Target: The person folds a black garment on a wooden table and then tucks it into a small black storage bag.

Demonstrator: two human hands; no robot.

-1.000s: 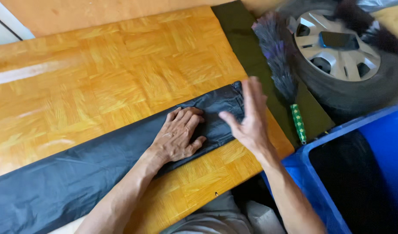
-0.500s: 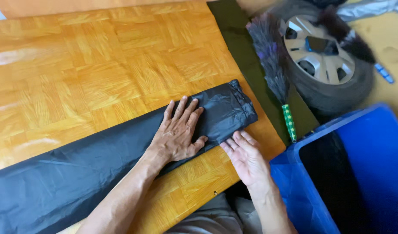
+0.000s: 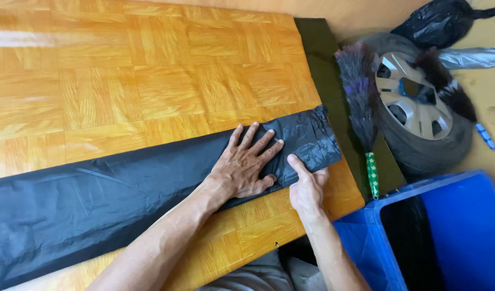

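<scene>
Table point(image 3: 123, 81): wood-parquet top, fills most of the view; serves as the flat work surface under the bag.
Black plastic bag point(image 3: 96, 199): long flattened strip, lies diagonally across the near half of the table, from the lower left edge to the right end near the table's right edge. Lying flat probably lets the hands smooth it against the wood.
Blue bin point(image 3: 463, 237): lower right, just beside the table corner. Open top; interior dark, seems lined with black, contents cannot be told.
Wheel point(image 3: 420, 108): tyre with silver hubcap, lies flat on the floor right of the table.
Dark green strip point(image 3: 320, 59): runs along the table's right edge, between table and wheel.
Tied black sack point(image 3: 444, 21): top right, closed, contents hidden.
Feather duster point(image 3: 360, 102): dark plumes, green patterned handle, rests on the green strip; a second one lies over the wheel.
Left hand point(image 3: 245, 164): palm down on the bag, fingers spread and pressed flat; likely pins the plastic in place.
Right hand point(image 3: 307, 186): at the bag's near edge by its right end; thumb lies on top of the plastic, remaining fingers curl at the edge, apparently gripping it.
</scene>
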